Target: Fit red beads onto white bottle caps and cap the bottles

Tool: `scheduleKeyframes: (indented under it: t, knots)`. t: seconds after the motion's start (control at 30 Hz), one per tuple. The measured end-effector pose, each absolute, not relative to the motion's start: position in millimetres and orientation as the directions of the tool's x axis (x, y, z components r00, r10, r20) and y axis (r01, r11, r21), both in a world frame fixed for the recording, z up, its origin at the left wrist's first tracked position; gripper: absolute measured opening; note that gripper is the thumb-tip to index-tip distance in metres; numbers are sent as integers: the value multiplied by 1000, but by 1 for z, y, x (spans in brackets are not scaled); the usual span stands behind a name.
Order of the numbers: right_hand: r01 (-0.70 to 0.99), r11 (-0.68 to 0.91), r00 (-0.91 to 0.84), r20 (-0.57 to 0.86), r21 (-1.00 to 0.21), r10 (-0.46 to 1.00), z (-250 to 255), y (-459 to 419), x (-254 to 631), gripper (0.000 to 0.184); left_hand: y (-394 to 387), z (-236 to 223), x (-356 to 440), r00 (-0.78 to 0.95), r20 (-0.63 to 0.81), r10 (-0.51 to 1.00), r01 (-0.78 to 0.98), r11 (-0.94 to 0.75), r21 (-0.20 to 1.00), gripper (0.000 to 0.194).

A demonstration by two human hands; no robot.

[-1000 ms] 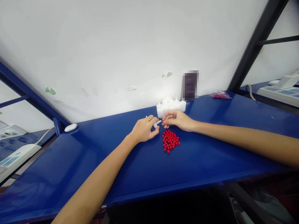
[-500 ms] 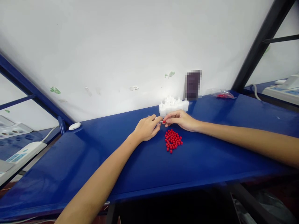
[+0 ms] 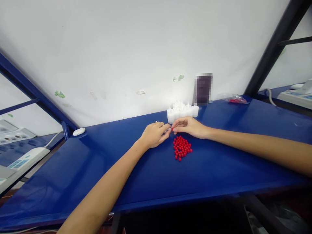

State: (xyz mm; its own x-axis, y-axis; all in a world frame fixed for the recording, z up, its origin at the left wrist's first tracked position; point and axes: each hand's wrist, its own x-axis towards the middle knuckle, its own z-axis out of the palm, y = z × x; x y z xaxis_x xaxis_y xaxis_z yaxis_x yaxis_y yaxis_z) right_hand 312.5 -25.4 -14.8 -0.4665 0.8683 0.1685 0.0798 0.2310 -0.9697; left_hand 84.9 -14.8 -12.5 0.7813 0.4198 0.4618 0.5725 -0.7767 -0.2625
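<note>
At the table's far side, I see left hand pinching a white piece, right hand a red cap at its tip; loose caps nearer, bottles farther.

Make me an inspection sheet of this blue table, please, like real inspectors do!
Surface: glossy blue tabletop.
Things in use: loose heap of red caps; clustered white bottles near the wall.
Clutter: white oval object at left; clear bag with red contents at right; dark pixelated rectangle.
Hands: left hand holds a mostly hidden white piece; right hand pinches a small red piece at its tip.
Cables: white cable by a power strip at left; another at right.
Surroundings: white wall with green marks; blue post left, dark post right.
</note>
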Motion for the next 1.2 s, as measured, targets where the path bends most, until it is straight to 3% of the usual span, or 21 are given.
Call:
scheduleKeyframes:
  t: [0.37,0.9,1.2]
  knots:
    - [78,248,-418,194,-966,887,-15,-25,311,25,-15,-16,86,715,568,409,626,-735,-260,32]
    - [83,241,-481,173,-967,860,-13,-27,312,28,-15,-14,86,751,519,407,571,-795,-203,30]
    - [97,245,-422,183,-965,888,-17,-25,310,34,-14,-14,85,742,528,412,557,-817,-146,27]
